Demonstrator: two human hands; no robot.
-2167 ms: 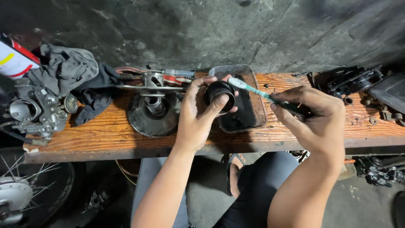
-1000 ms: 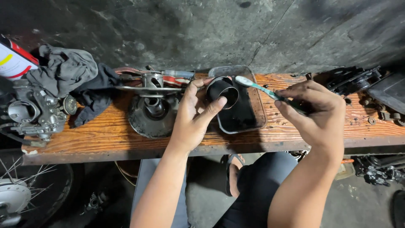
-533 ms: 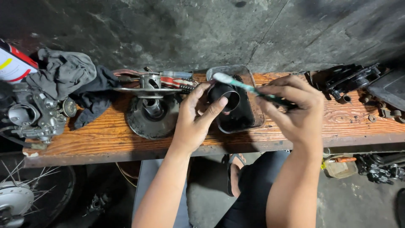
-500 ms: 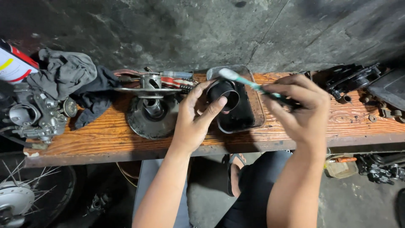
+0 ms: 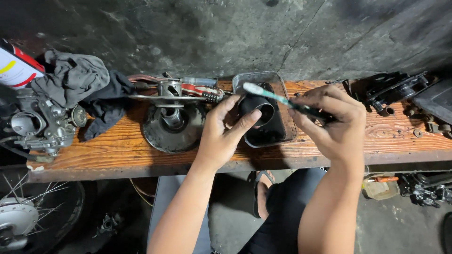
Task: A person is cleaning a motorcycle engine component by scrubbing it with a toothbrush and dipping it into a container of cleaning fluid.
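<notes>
Head view, looking down on a narrow wooden worktop (image 5: 117, 150) set against a dark wall. The left hand (image 5: 221, 136) is clamped on a short black rubber sleeve (image 5: 258, 109), thumb on its near side and fingers curled round its left side, holding it over a shallow dark tray (image 5: 282, 136) that sits at the middle of the worktop toward the far edge. The sleeve's open mouth faces up and toward the camera. The right hand (image 5: 329, 124) is closed on the dark handle of a toothbrush (image 5: 275, 98); the brush's long axis runs from the hand up and leftward, so that the pale bristle head lies at the far rim of the sleeve, apparently touching it, though contact cannot be confirmed. The sleeve thus lies directly left of the right hand, the two hands close together over the tray. Left of the tray rests a round, greasy metal clutch-like part (image 5: 172, 124) with a screwdriver (image 5: 197, 89) behind it; farther left lie a grey rag (image 5: 75, 77) and a carburettor (image 5: 40, 127) at the left end. Black parts (image 5: 391, 89) occupy the right end. A spoked wheel (image 5: 28, 216) stands below the near left corner.
</notes>
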